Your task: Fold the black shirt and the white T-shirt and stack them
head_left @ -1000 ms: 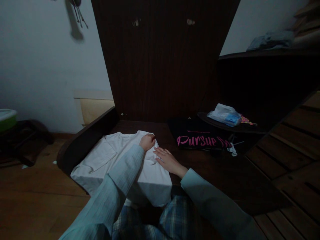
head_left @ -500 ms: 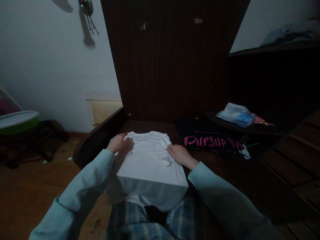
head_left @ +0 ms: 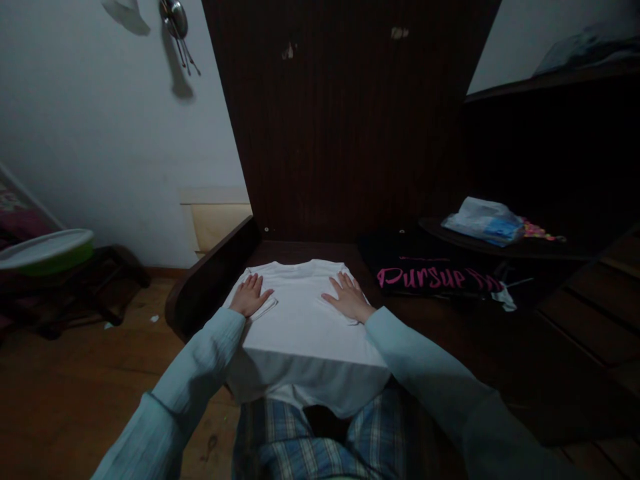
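Observation:
A white T-shirt (head_left: 305, 327) lies spread on the dark wooden desk, its collar at the far end and its lower part hanging over the front edge towards my lap. My left hand (head_left: 251, 295) rests flat on the shirt's left sleeve area, fingers spread. On the opposite side, my right hand (head_left: 349, 297) presses flat over the right sleeve, its fingers apart too. Both sleeves look folded inwards onto the shirt's body, with their edges showing beside my palms.
Right of the shirt lies a folded black garment with pink lettering (head_left: 440, 279). A plastic-wrapped pack (head_left: 485, 221) sits on a low dark shelf behind it. A raised wooden side (head_left: 210, 273) bounds the desk's left. A green-rimmed basin (head_left: 47, 251) stands on a stool at far left.
Both hands have moved onto the shirt's sleeves and flattened, fingers spreading. The left sleeve now lies folded inwards, and the right one looks smoother. The view has shifted slightly.

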